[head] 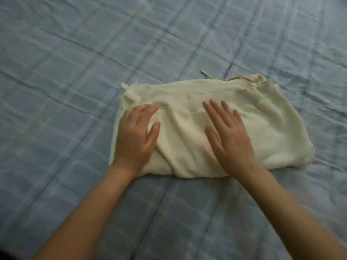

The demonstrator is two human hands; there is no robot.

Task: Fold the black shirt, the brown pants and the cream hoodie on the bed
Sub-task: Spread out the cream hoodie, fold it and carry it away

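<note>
The cream hoodie lies folded into a compact rectangle in the middle of the blue quilted bed. My left hand lies flat on its left part, fingers straight and palm down. My right hand presses flat on the middle of the fold, fingers spread. A drawstring tip pokes out past the hoodie's far edge. No black shirt or brown pants are in view.
The blue checked bedcover stretches wrinkled on all sides of the hoodie. A small printed label strip lies on the cover just beyond the hoodie's far edge.
</note>
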